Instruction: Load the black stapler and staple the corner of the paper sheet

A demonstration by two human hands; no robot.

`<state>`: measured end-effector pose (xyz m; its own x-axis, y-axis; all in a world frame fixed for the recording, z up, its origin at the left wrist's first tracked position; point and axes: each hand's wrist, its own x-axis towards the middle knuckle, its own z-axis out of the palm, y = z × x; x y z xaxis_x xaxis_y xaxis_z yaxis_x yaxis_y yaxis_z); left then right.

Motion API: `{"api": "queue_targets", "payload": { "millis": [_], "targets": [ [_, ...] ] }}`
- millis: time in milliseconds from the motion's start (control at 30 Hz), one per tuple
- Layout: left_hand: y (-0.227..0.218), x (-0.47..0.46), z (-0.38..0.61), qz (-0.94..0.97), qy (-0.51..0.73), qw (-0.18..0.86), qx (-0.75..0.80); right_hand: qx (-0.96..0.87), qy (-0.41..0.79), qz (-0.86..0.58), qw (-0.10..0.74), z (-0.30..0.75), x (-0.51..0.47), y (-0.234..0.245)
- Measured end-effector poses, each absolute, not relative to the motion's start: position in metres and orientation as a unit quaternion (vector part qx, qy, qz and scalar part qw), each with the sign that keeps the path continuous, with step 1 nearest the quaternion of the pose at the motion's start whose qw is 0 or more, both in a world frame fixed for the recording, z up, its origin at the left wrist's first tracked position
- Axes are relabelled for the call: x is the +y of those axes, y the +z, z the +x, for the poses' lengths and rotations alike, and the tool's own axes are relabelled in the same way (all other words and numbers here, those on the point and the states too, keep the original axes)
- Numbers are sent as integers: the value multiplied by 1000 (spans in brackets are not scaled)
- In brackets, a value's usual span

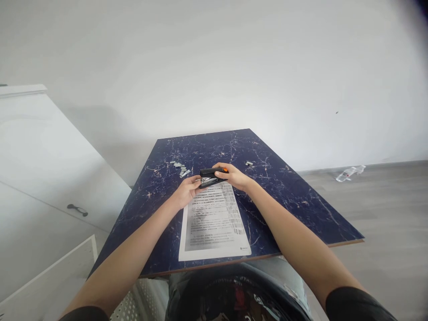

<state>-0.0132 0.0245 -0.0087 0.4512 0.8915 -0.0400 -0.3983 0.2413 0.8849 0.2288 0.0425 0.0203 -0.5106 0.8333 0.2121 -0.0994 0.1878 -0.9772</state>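
With twelve o'clock toward the wall and the black stapler (207, 172) as the clock's centre, the right hand (236, 177) lies at three, its fingers closed around the stapler's rear end beside an orange patch. The stapler is held tilted open, its upper arm apart from the base, with bright metal showing between them. The left hand (187, 191) comes in from eight o'clock, fingers drawn in narrow at the open end; the fingertips are too small in view to tell whether they pinch the metal there or a separate piece. At six o'clock a printed sheet (205, 254) lies flat on the dark blue marbled table (274, 214), its top edge running under the hands and stapler. Several silvery staple strips (185, 173) lie in a loose cluster at ten o'clock, just beyond the left hand, and a smaller group of pieces (249, 163) lies at two. Well away at three o'clock, a clear plastic bottle (346, 173) lies on the floor (394, 209).
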Motion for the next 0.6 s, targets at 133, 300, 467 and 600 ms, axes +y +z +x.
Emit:
{"api": "queue_targets", "payload": {
  "millis": [133, 300, 467, 600],
  "targets": [
    [-7, 26, -15, 428, 442, 736, 283, -659, 548, -282, 431, 223, 41, 19],
    [-5, 26, -17, 429, 442, 738, 276, -644, 544, -259, 472, 220, 40, 19],
    [-5, 25, -16, 404, 448, 750, 270, -619, 570, -252, 479, 222, 39, 18],
    [-2, 24, -16, 396, 436, 763, 266, -606, 589, -259, 468, 220, 38, 15]
  ]
}}
